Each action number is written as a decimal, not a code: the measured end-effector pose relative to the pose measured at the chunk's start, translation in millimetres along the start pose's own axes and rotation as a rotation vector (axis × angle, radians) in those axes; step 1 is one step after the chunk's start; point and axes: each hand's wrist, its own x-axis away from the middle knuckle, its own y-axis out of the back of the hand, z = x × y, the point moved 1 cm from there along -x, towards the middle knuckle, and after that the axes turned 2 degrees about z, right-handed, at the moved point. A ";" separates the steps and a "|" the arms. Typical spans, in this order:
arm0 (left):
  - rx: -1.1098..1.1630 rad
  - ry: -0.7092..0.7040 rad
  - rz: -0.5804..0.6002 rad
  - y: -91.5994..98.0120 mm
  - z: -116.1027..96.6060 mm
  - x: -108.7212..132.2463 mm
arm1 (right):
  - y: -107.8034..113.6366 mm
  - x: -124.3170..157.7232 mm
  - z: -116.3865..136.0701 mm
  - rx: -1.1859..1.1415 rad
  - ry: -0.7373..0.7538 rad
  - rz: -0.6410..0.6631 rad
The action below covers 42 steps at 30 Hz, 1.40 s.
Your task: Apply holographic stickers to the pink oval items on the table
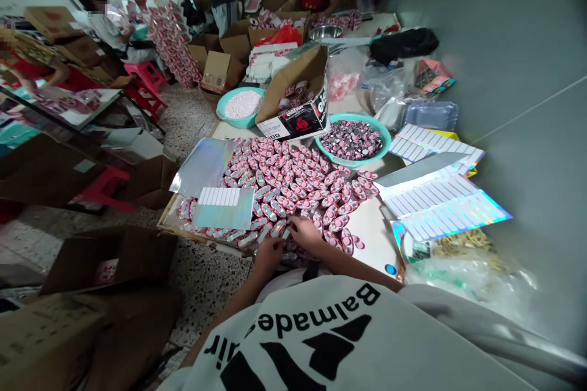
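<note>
Many red-and-pink oval packs are spread over the table in front of me. Several of those nearest me carry a shiny silvery strip. Over the near edge of the spread, my left hand has its fingers closed in a pinch; what they hold is too small to make out. Close beside it, my right hand bends over the packs, thumb and fingertips pressed together by a small silvery strip. Whether that strip is in the fingers or on a pack below is unclear. A sticker sheet with white labels lies left, on the packs.
Behind the packs stand an open carton, a teal basin of small round pieces and another basin of white bits. More sticker sheets lie right, by the wall. Cardboard boxes stand on the floor at left. Other people work farther back.
</note>
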 end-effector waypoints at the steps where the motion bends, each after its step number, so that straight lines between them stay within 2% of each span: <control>1: -0.001 -0.012 0.007 0.6 -0.1 0.5 | -1.8 -0.2 -0.9 -0.007 0.007 -0.008; 5: -0.033 -0.088 0.015 2.5 -0.7 3.5 | -6.6 -1.3 -4.4 -0.036 0.001 -0.009; 10: -0.033 -0.109 0.027 2.3 -2.0 6.8 | -5.7 -1.9 -2.8 -0.024 -0.019 -0.005; 18: -0.016 -0.020 0.067 3.7 1.1 -0.2 | -10.7 -1.0 -10.1 -0.150 -0.048 -0.088; 33: -0.150 0.081 0.216 12.0 -9.4 -7.6 | -19.7 -4.3 -16.9 -0.129 -0.012 -0.083; 42: -0.158 0.124 0.201 7.8 -8.9 -8.8 | -7.0 -10.3 -12.4 -0.094 -0.005 -0.003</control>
